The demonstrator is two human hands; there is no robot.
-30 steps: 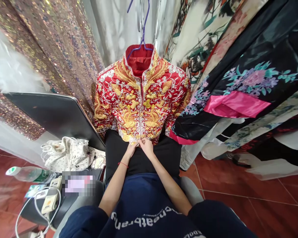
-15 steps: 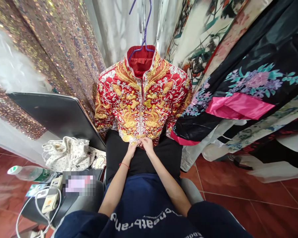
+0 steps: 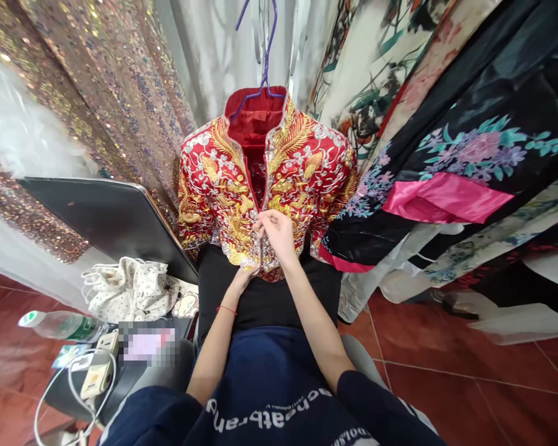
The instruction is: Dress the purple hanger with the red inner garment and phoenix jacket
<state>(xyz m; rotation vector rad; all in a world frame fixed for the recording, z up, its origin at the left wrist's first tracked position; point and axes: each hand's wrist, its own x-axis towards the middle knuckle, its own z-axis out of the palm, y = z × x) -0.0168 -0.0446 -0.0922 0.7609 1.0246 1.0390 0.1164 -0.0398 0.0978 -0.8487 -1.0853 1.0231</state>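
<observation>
The red embroidered jacket [image 3: 265, 186] hangs on a purple hanger [image 3: 260, 62] directly ahead, hemmed in by sequined fabric [image 3: 97, 93] on one side and a black floral robe [image 3: 446, 161] on the other. The left hand [image 3: 245, 272] pinches the jacket's bottom hem at the front opening, fingers closed on the cloth. The right hand [image 3: 276, 235] sits higher on the front edge, fingers closed on the placket. The opening gapes above the hands. A spotted cloth bag [image 3: 128, 288] and a water bottle [image 3: 60, 325] lie low beside the left arm; tiled floor [image 3: 469, 384] is bare beside the right arm.
</observation>
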